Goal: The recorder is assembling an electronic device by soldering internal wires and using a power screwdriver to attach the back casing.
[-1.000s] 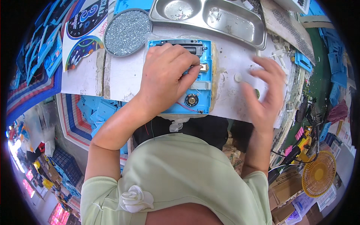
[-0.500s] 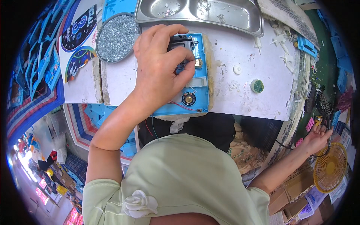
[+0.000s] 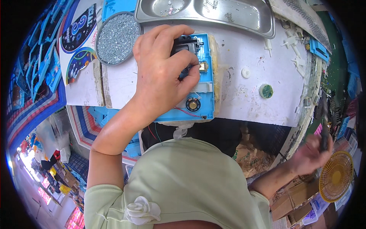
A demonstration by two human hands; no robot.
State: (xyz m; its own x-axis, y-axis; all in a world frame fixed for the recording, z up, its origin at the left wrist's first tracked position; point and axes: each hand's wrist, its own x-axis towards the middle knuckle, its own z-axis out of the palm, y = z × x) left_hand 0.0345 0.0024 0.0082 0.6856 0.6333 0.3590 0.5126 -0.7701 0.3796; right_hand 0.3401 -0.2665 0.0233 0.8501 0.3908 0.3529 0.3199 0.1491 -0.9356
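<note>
A blue plastic housing (image 3: 179, 114) lies on a pad at the table's front edge, with a small round speaker (image 3: 193, 104) and thin wires inside. My left hand (image 3: 162, 68) reaches over it, fingers curled and closed on a black plastic part (image 3: 187, 46); the fingertips are partly hidden. A small metal piece (image 3: 204, 66) sits beside my left thumb. Off the table's right side, my right hand (image 3: 310, 154) is closed around a dark elongated tool (image 3: 325, 138), blurred by motion, so its kind is unclear.
A round tray of small screws (image 3: 118, 38) stands at the back left. Behind the housing is a steel compartment tray (image 3: 236, 19) holding springs. A white round piece (image 3: 245, 72), a green-topped cap (image 3: 265, 91) and white plastic parts (image 3: 291, 42) lie to the right. A yellow basket (image 3: 336, 176) stands below.
My right hand has drawn inward and down from beside the coiled cord, now with the dark tool in it. My left hand has stayed on the black part.
</note>
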